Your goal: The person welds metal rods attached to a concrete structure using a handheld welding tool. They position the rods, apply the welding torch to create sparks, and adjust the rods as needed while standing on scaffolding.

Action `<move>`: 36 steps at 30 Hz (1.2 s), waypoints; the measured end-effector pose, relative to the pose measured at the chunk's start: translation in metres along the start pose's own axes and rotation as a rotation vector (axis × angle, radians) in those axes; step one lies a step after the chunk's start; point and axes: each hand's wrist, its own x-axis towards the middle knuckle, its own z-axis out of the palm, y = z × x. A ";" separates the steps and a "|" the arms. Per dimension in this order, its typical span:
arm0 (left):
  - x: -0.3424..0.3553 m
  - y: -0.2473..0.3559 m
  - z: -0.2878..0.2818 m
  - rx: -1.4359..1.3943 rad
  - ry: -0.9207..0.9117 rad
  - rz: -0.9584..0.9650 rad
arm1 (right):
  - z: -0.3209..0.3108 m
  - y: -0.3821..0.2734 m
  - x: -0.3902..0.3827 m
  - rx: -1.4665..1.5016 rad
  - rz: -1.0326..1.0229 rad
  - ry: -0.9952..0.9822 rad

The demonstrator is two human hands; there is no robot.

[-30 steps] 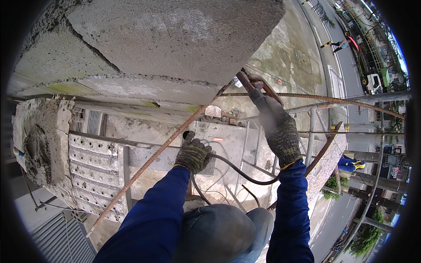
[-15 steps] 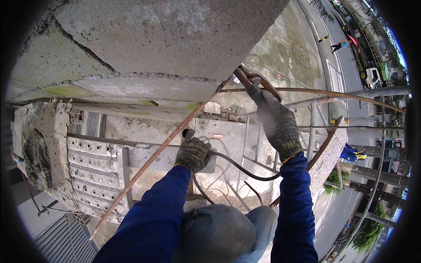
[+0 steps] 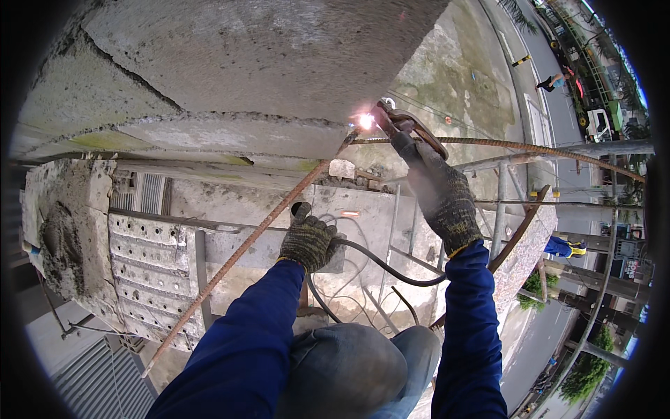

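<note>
My right hand (image 3: 443, 202), in a dark knit glove, is closed around a welding electrode holder (image 3: 399, 137). A bright welding arc (image 3: 366, 121) burns just off the holder's tip, at the upper end of a rusty rebar (image 3: 244, 246) by the concrete corner. That rebar slants down to the lower left. My left hand (image 3: 307, 241), gloved alike, is closed on a black cable (image 3: 391, 274), which comes out on both sides of the fist. Another rusty rebar (image 3: 502, 143) runs rightward from near the arc, passing behind the holder and my right hand.
A large concrete block (image 3: 230, 63) fills the upper left. Perforated grey planks (image 3: 150, 269) lie at left. Metal scaffold tubes (image 3: 501, 209) stand at right, with a steep drop to the street (image 3: 562, 112). People and a white truck (image 3: 598, 127) are below.
A bright arc has lit at the holder's tip, at the end of the slanting rebar. Both hands keep their grips almost in place. The view has shifted slightly.
</note>
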 end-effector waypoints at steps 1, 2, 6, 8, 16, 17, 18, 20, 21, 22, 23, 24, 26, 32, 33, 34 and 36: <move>-0.001 0.000 -0.002 0.009 -0.003 0.001 | -0.001 -0.003 0.001 0.024 0.005 0.003; -0.001 0.000 -0.003 0.011 -0.008 -0.005 | 0.000 -0.002 0.002 0.032 -0.001 0.003; 0.001 0.003 -0.008 0.021 -0.051 -0.028 | 0.005 0.004 0.002 0.012 -0.001 -0.039; 0.001 0.002 -0.005 0.012 -0.046 -0.026 | 0.002 -0.003 0.002 0.005 0.047 -0.086; 0.002 0.001 -0.007 0.069 -0.100 -0.024 | -0.001 -0.005 -0.001 0.009 -0.014 0.004; 0.001 0.001 -0.004 0.046 -0.075 -0.021 | -0.002 -0.006 -0.002 0.012 0.002 -0.004; 0.001 0.000 -0.001 0.023 -0.049 -0.018 | -0.005 -0.009 -0.003 0.013 0.019 -0.011; 0.000 -0.001 0.002 0.008 -0.017 -0.013 | -0.008 -0.010 -0.004 0.014 0.059 -0.038; -0.001 -0.001 0.001 0.016 -0.012 -0.015 | -0.009 -0.011 -0.005 0.020 0.080 -0.050; -0.001 -0.001 0.001 0.025 -0.008 -0.016 | -0.009 -0.014 -0.005 0.032 0.104 -0.059; -0.001 -0.002 0.001 0.031 -0.016 -0.013 | -0.009 -0.016 -0.005 0.044 0.127 -0.067; 0.000 -0.001 0.001 0.035 -0.022 -0.002 | -0.008 -0.014 -0.006 0.044 0.089 -0.037; 0.001 -0.001 0.001 0.029 -0.010 0.012 | -0.004 -0.007 -0.006 0.046 0.032 0.011; -0.001 -0.002 0.005 -0.009 0.045 0.008 | 0.005 -0.001 -0.004 0.047 -0.007 0.049; 0.000 -0.002 0.002 -0.006 0.037 0.008 | 0.005 -0.001 -0.003 0.040 -0.011 0.050; 0.000 -0.002 0.001 -0.002 0.028 0.008 | 0.007 0.000 -0.003 0.038 -0.011 0.046; 0.001 -0.001 0.002 0.010 0.015 0.000 | 0.009 -0.001 -0.001 0.027 0.003 0.021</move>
